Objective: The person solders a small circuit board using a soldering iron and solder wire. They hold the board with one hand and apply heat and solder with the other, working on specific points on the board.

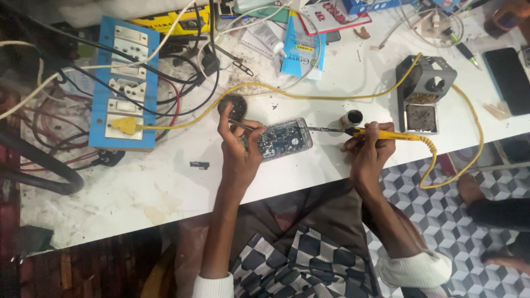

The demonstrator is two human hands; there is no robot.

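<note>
Phone (284, 138) lies opened on white surface (165, 187) — left hand (238, 149) steadies it, gripping tweezers (243, 125). Right hand (369, 150) grips yellow iron (381, 133), tip at phone's right edge; stand (424, 94) nearby.

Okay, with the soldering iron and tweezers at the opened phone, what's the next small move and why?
Probably ease the soldering iron tip leftward onto the opened phone. The right hand holds it with the tip just at the phone's right edge, while the left hand already steadies the phone and holds tweezers over it.
</note>
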